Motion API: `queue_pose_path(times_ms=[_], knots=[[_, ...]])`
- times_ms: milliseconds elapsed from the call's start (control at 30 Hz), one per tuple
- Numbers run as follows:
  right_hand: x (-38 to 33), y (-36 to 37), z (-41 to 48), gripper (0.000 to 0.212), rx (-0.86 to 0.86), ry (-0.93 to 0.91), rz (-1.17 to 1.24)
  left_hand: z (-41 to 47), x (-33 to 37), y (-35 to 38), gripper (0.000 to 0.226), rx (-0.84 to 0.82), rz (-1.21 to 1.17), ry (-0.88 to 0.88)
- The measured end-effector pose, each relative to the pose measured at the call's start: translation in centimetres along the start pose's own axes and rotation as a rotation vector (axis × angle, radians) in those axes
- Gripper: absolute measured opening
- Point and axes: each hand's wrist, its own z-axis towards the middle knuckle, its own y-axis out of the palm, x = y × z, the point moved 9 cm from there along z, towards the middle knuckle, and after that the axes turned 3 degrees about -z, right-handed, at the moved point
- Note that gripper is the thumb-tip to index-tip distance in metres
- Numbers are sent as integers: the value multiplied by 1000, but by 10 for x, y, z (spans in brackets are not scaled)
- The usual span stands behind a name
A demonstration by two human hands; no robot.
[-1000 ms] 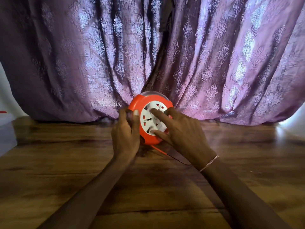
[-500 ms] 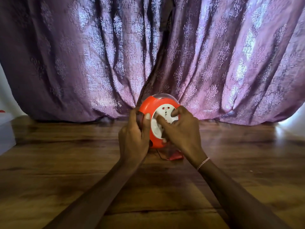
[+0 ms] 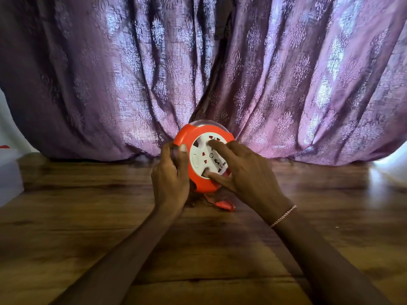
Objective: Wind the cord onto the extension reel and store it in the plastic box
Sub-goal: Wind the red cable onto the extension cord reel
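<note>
Wood surface (image 3: 209, 249), purple curtain (image 3: 286, 84) behind. Your left hand (image 3: 170, 179) clamps the upright reel (image 3: 204, 150) by its rim; your right hand (image 3: 248, 175) presses straight fingers (image 3: 220, 145) on its white face. Plug (image 3: 225, 204) lies just under that hand.

Centre of tabletop (image 3: 209, 249): extension reel (image 3: 199, 137) upright on its edge, curtain (image 3: 286, 84) close behind. The left hand (image 3: 170, 175) grips its left rim; the right hand (image 3: 247, 172) lies on its front face. The plug (image 3: 224, 204) lies on the tabletop just before the reel. The plastic box (image 3: 8, 172) sits far left.
</note>
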Motion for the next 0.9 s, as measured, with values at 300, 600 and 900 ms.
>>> queue_pose_path(times_ms=[300, 600, 900], knots=[[-10, -9, -1, 60, 35, -110, -170, -4, -1, 5, 43, -64, 13, 31], [3, -8, 0, 66, 116, 121, 148, -7, 10, 1, 48, -38, 32, 91], [6, -9, 0, 68, 188, 224, 218, -9, 14, -2, 45, -6, 15, 80]])
